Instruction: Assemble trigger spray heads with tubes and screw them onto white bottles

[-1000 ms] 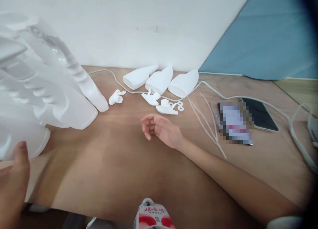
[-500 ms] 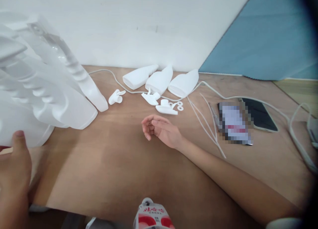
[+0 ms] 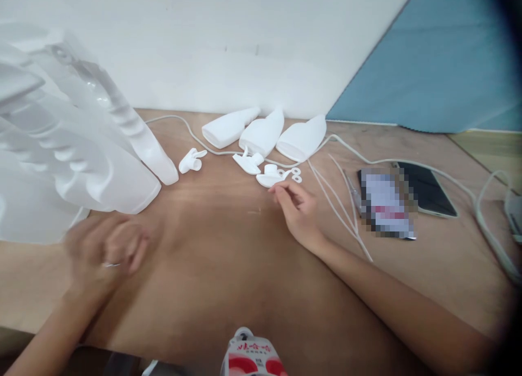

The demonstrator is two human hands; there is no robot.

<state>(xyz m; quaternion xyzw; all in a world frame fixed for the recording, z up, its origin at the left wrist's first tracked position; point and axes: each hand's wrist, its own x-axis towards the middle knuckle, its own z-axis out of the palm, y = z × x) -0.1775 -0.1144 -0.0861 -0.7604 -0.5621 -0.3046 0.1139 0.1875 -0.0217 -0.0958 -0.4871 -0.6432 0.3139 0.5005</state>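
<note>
My left hand (image 3: pixel 108 245), wearing a ring, is curled in front of large white ribbed plastic parts (image 3: pixel 77 137) stacked at the left. Motion smears its fingers, so I cannot tell if it holds anything. The thumb and bent index finger of my right hand (image 3: pixel 299 213) come together at the front edge of a small white plastic piece with a round stub (image 3: pixel 269 177). Whatever lies between those fingertips is hidden. Close behind is a similar white piece (image 3: pixel 248 162), with small white rings (image 3: pixel 296 175) to the right. A third small piece (image 3: pixel 192 161) lies farther left.
Three white tapered shells (image 3: pixel 263 132) lie along the wall. A white cable (image 3: pixel 379 160) crosses the wooden table. At the right are thin white strips (image 3: pixel 338 207), a blurred packet (image 3: pixel 385 205) and a phone (image 3: pixel 428 188). A red-and-white spouted pouch (image 3: pixel 253 354) is at the front edge.
My left hand has left the large white parts and moved right, its fingers curling. My right hand has shifted right to the small white piece, thumb and index finger drawn together.
</note>
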